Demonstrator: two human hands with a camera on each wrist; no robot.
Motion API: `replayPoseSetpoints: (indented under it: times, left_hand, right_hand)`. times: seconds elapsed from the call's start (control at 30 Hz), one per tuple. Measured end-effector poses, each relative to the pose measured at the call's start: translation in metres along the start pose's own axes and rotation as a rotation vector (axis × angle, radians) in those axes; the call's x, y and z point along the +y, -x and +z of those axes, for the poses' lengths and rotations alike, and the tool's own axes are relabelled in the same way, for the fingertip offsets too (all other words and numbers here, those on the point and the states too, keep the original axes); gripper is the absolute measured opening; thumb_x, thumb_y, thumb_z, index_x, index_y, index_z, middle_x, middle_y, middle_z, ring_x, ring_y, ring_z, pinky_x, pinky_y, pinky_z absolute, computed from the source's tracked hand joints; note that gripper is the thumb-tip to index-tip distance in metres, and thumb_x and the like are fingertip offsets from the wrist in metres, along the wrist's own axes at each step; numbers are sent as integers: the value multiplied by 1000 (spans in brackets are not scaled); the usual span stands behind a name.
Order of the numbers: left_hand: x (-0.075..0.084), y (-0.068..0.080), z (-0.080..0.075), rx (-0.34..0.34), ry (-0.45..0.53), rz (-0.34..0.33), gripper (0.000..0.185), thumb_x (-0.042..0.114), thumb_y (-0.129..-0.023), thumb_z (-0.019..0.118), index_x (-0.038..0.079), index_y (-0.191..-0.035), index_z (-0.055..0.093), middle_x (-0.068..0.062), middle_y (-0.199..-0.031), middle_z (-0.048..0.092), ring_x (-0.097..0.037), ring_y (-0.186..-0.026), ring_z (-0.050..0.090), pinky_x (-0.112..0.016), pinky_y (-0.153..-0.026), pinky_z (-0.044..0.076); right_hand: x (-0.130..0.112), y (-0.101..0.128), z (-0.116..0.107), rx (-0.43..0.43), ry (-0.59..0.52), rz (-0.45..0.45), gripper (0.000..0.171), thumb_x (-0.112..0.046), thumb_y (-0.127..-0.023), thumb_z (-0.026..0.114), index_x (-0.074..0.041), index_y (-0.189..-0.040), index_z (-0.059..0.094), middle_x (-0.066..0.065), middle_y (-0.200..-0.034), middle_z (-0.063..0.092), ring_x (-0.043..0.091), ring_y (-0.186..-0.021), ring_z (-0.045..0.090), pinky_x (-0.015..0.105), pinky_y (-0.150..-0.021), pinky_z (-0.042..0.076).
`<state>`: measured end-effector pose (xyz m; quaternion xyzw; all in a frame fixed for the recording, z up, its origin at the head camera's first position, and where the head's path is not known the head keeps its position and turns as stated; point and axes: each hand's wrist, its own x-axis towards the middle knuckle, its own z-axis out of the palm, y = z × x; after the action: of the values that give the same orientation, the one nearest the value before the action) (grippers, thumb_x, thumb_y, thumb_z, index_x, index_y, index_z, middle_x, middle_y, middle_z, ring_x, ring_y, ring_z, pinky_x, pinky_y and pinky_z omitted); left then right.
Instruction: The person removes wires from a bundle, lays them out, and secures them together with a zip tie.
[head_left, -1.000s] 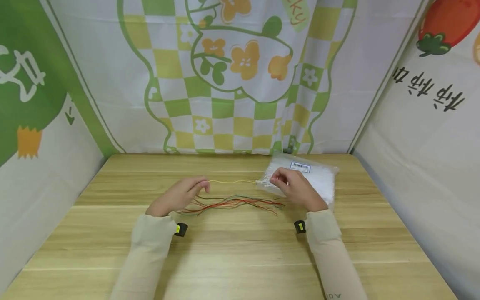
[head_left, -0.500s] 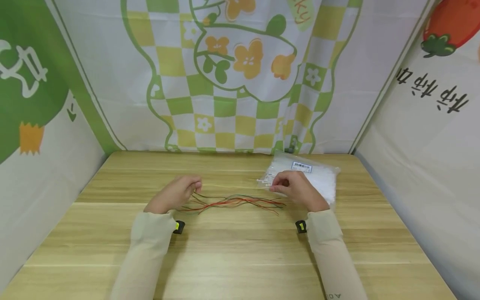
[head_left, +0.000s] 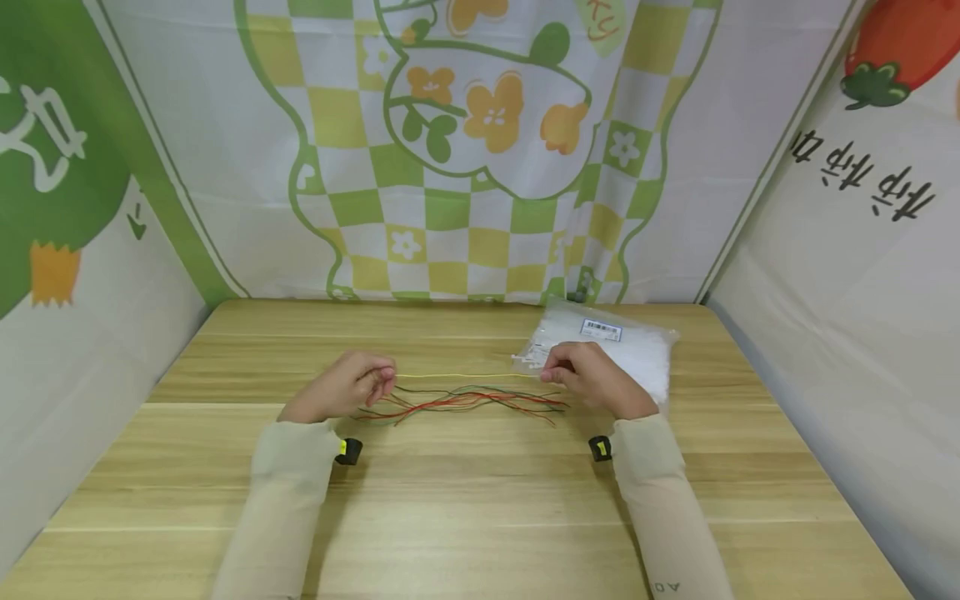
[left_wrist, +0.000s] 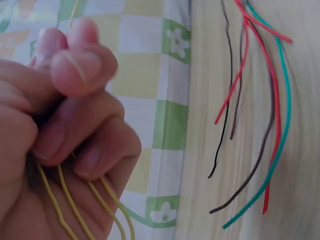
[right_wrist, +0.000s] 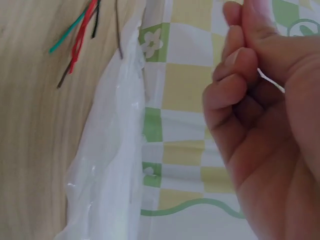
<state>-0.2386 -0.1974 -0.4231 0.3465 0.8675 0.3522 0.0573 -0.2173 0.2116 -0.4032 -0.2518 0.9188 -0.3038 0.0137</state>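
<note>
Over the table, a thin yellow wire runs nearly straight between the two hands. My left hand pinches one end of it between thumb and finger. In the left wrist view, more yellow strands pass under the curled fingers of that hand. At the wire's other end, my right hand pinches with thumb and fingertips; its grip is partly cut off in the right wrist view. Just in front of the yellow wire lies a loose bundle of red, green and dark wires, touched by neither hand.
Behind and under my right hand is a clear plastic bag of white cable ties, with a barcode label. The wooden table is backed by a patterned cloth, with printed cloth sides at left and right.
Both hands have come slightly nearer to me, and the left has shifted a little leftward. The yellow wire went from slack and wavy to nearly straight. The other wires stayed put.
</note>
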Motion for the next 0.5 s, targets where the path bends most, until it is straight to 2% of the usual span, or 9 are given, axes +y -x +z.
replayPoseSetpoints:
  times: [0.1,0.23,0.37,0.5]
  left_hand:
    - [0,3,-3,-9,69,2,40,4,-113,41,0,-81,64,5,-66,52,-4,-57,48,-22,-56,44]
    - [0,7,-7,3,95,-36,41,7,-114,40,0,-81,62,4,-65,51,-5,-57,47,-22,-58,44]
    - [-1,8,-10,39,27,-68,40,5,-113,41,3,-80,63,5,-61,48,-5,-55,45,-24,-60,43]
    - [-1,8,-11,56,-55,-89,38,-2,-110,40,4,-82,66,6,-63,49,-4,-55,41,-24,-62,42]
  right_hand:
    - [1,0,0,15,-31,7,11,-15,-100,72,-8,-93,76,9,-89,72,12,-71,54,28,-68,47]
    - [1,3,-1,57,-118,-65,6,-13,-99,73,-12,-93,75,7,-91,72,15,-76,58,28,-71,51]
    - [-2,4,-2,61,-203,-128,8,-11,-98,73,-17,-93,75,13,-93,73,20,-77,61,28,-71,51]
    - [-3,2,0,60,-194,-120,7,-13,-98,74,-18,-94,77,10,-93,74,19,-76,62,28,-70,52]
